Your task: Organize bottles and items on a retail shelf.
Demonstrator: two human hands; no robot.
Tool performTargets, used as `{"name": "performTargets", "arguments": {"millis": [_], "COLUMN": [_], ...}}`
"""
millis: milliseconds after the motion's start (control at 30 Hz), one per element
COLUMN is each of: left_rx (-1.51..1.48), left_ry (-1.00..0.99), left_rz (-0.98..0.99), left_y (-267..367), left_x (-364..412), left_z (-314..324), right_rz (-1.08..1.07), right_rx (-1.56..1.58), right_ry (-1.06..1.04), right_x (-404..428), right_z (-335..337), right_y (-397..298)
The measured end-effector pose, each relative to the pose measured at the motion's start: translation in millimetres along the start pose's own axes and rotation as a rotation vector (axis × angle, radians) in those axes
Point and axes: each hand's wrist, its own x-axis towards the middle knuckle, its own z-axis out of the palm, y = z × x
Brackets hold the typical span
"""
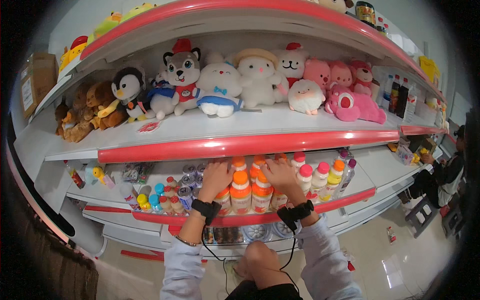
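My left hand (217, 176) and my right hand (280, 173) reach over a group of orange-capped drink bottles (240, 193) on the middle shelf. Both hands are at the rear bottles, fingers partly hidden, so what they grip cannot be told. Left of my left hand stand metal cans (185, 195) and small red-capped bottles (165, 204). Right of my right hand are pink-capped bottles (305, 177), a yellow bottle with an orange cap (335, 175) and a clear bottle with a purple cap (347, 178). Each wrist wears a black strapped device with a cable.
Plush toys (219, 90) line the shelf above, behind its red front edge (247, 145). Another red-edged shelf (240, 7) hangs overhead. Packed goods (227, 235) lie on a lower shelf. At far right a person (448, 172) sits near a grey stool (422, 216). A cardboard box (39, 82) stands left.
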Motion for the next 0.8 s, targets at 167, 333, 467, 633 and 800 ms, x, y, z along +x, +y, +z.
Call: {"name": "performTargets", "arguments": {"millis": [167, 333, 467, 633, 800], "left_rx": [-0.01, -0.039, 0.023, 0.037, 0.008], "left_ry": [0.049, 0.051, 0.021, -0.006, -0.02], "left_rz": [0.024, 0.046, -0.002, -0.055, -0.046], "left_y": [-11.4, -8.3, -2.0, -12.6, -8.2], "left_x": [-2.5, 1.7, 1.2, 0.5, 3.0], "left_z": [9.3, 10.0, 5.5, 7.5, 10.5], "right_rz": [-0.025, 0.228, 0.253, 0.281, 0.397], "right_rx": [0.004, 0.364, 0.649, 0.703, 0.436], "right_ry": [0.089, 0.062, 0.062, 0.15, 0.242], "right_x": [0.8, -1.9, -12.2, -38.1, -84.7], "right_z": [-4.1, -10.9, -9.8, -39.6, -61.6], "right_y": [-4.2, -1.1, 14.4, 39.1, 128.9]}}
